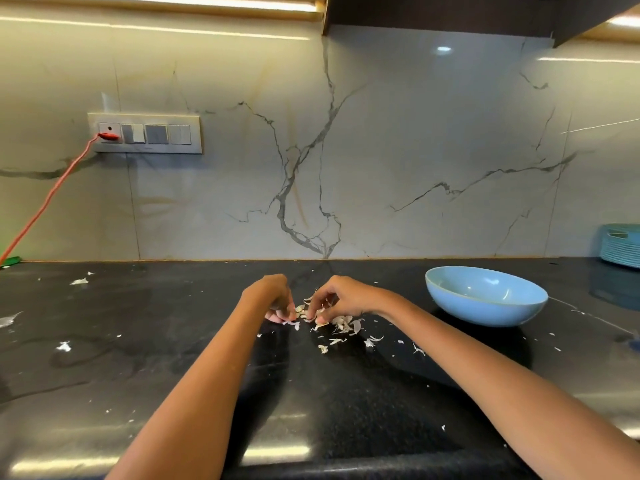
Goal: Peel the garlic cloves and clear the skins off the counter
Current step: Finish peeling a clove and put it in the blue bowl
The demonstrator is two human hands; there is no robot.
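Black polished stone makes up the counter in front of us, backed by a pale marble-look wall with dark grey veins. On that wall to our left sits a switch panel, and a red plug goes into it, its orange cord running down toward the left edge of the view.

Both our bare arms reach forward to the middle of the counter. Our left hand has its fingers curled downward, the tips resting at the left edge of a pile of garlic skins; whether it actually pinches a clove or a skin we cannot tell, since the fingertips hide what lies under them. Our right hand is curled over the same pile, thumb and fingertips drawn together on a small pale scrap; whether that scrap is a skin or a clove is too small to make out. The two hands are close, almost touching at the fingertips.

Loose skins trail off from the pile toward us and to the right, and more stray flakes lie scattered well apart across the left part of the counter.

A light blue bowl stands to the right of our right hand, near it but apart. Farther right, at the edge of the view against the wall, is a stack of teal plates.
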